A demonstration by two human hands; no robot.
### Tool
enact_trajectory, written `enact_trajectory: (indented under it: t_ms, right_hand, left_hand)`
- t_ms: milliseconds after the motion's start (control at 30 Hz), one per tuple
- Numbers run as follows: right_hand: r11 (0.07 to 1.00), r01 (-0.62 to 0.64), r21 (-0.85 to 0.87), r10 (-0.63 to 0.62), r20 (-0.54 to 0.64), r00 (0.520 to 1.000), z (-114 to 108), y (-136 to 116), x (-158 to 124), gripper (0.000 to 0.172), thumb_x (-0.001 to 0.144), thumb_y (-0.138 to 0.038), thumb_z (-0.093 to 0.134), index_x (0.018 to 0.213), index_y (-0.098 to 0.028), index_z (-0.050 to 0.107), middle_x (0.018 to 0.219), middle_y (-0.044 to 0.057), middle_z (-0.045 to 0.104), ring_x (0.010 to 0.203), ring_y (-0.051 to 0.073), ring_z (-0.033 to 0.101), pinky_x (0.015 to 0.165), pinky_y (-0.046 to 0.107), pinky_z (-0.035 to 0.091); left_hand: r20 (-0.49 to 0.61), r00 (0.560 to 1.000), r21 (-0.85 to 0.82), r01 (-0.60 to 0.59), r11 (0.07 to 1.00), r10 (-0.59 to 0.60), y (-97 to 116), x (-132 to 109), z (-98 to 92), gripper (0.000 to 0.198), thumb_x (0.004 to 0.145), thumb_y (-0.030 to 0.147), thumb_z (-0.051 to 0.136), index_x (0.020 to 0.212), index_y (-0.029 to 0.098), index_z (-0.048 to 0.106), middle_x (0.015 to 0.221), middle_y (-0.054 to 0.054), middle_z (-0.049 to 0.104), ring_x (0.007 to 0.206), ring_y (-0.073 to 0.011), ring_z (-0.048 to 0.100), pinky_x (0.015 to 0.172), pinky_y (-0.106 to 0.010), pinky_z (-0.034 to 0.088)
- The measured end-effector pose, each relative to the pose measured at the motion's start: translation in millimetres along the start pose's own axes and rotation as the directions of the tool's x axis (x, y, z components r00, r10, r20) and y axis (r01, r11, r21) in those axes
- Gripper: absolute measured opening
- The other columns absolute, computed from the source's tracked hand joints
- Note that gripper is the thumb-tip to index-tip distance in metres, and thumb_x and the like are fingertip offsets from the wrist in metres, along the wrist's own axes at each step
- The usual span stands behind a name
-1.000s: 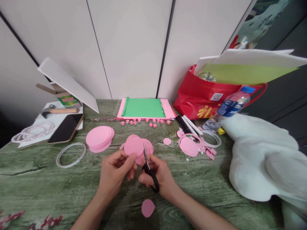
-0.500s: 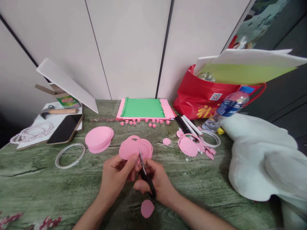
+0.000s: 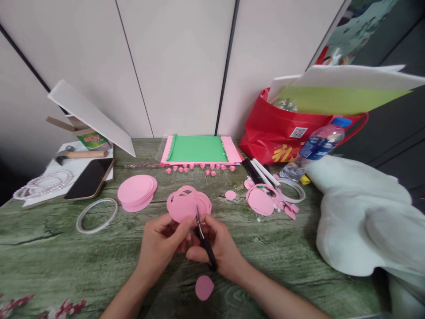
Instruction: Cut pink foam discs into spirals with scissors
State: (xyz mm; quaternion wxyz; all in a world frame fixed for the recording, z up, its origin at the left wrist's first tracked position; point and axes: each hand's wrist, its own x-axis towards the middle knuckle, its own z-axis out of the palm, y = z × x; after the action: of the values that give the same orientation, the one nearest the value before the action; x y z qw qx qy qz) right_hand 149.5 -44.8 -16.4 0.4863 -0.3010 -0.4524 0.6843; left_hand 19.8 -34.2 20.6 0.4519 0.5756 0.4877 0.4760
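My left hand point(image 3: 164, 239) is closed on the lower edge of a pink paper disc point(image 3: 181, 208), pinched between thumb and fingers. My right hand point(image 3: 219, 246) grips black-handled scissors point(image 3: 206, 246), their blades pointing away from me along the right edge of the disc. Behind the disc lie pink paper rings point(image 3: 204, 201), partly hidden by it. A small pink paper piece point(image 3: 204, 287) with one pointed corner rests on the table below my hands. To the left is a stack of pink paper circles point(image 3: 136, 189).
A tape roll point(image 3: 97, 215) and a phone point(image 3: 89, 178) lie left. Green paper point(image 3: 197, 148) and small pink rolls point(image 3: 212, 173) are at the back. Pink scraps point(image 3: 262, 201), pens point(image 3: 264, 170), a water bottle point(image 3: 314, 150), a red bag point(image 3: 262, 128) and a white plush point(image 3: 352, 230) stand right.
The pink disc has shifted slightly right and turned in my left hand, showing more of the ring behind it. The scissors have moved slightly right.
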Motion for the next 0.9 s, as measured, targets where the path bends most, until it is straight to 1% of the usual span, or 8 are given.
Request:
enact_trajectory:
  t_ms: [100,300,433,500,600,733,900]
  right_hand:
    - [1.0,-0.012,0.002,0.012,-0.019,1.0,0.2,-0.3,0.1,0.048,0.048,-0.033,0.085,0.077,-0.019,0.05,0.066,-0.004,0.056,0.053,0.008,0.043,0.051,0.021,0.033]
    - [0.999,-0.05,-0.007,0.05,-0.019,0.999,-0.4,-1.2,0.1,0.047,0.048,-0.031,0.084,0.076,-0.018,0.048,0.062,-0.005,0.055,0.048,0.005,0.036,0.045,0.018,0.026]
    - [0.999,-0.038,-0.026,0.037,-0.026,0.999,-1.2,0.8,0.3,0.045,0.049,-0.033,0.083,0.073,-0.018,0.047,0.053,-0.009,0.049,0.044,0.004,0.032,0.042,0.017,0.025]
    - [0.999,-0.026,-0.036,0.025,-0.028,0.999,-1.7,2.3,0.4,0.044,0.05,-0.034,0.082,0.072,-0.019,0.048,0.05,-0.01,0.046,0.043,0.004,0.032,0.041,0.017,0.026]
    - [0.999,-0.025,-0.048,0.024,-0.034,0.999,-2.3,3.6,0.5,0.044,0.049,-0.035,0.082,0.073,-0.019,0.048,0.05,-0.01,0.048,0.042,0.005,0.035,0.041,0.017,0.027]
    - [0.996,-0.06,-0.066,0.056,-0.062,0.997,-2.3,2.7,0.2,0.045,0.047,-0.035,0.083,0.072,-0.018,0.049,0.048,-0.009,0.049,0.041,0.005,0.035,0.041,0.017,0.028]
    - [0.994,-0.082,-0.072,0.077,-0.063,0.995,-2.1,1.5,-1.0,0.046,0.046,-0.036,0.083,0.071,-0.018,0.049,0.046,-0.01,0.05,0.038,0.004,0.036,0.038,0.017,0.028]
  left_hand:
    - [0.008,1.0,0.001,0.007,1.0,-0.007,0.1,-0.8,-0.6,0.02,0.071,0.025,0.062,0.054,0.015,0.06,0.039,0.005,0.055,0.032,-0.0059,0.047,0.033,-0.014,0.037]
    - [0.002,1.0,0.022,-0.001,1.0,0.001,0.4,-1.5,-2.2,0.025,0.072,0.026,0.062,0.051,0.015,0.058,0.039,0.005,0.053,0.032,-0.0057,0.046,0.034,-0.014,0.036]
    - [-0.006,1.0,0.018,-0.009,1.0,0.009,-1.4,-0.4,-3.2,0.026,0.073,0.027,0.061,0.051,0.015,0.056,0.04,0.005,0.053,0.032,-0.0056,0.045,0.034,-0.015,0.035]
    - [-0.009,1.0,0.018,-0.017,1.0,0.017,-2.3,0.0,-3.4,0.026,0.073,0.027,0.061,0.051,0.015,0.056,0.04,0.005,0.052,0.032,-0.0055,0.044,0.034,-0.015,0.035]
    - [-0.003,1.0,0.02,-0.031,0.999,0.031,-3.1,0.0,-3.5,0.025,0.074,0.027,0.061,0.052,0.015,0.056,0.04,0.005,0.053,0.032,-0.0058,0.045,0.035,-0.015,0.035]
    - [-0.009,0.999,0.008,-0.049,0.999,0.049,-4.0,-0.5,-3.7,0.025,0.076,0.027,0.059,0.054,0.016,0.056,0.04,0.005,0.052,0.033,-0.0059,0.044,0.036,-0.016,0.035]
    - [-0.039,0.996,0.018,-0.077,0.997,0.077,-6.1,-0.3,-5.1,0.024,0.077,0.027,0.059,0.055,0.017,0.056,0.04,0.006,0.052,0.033,-0.0058,0.044,0.037,-0.016,0.035]
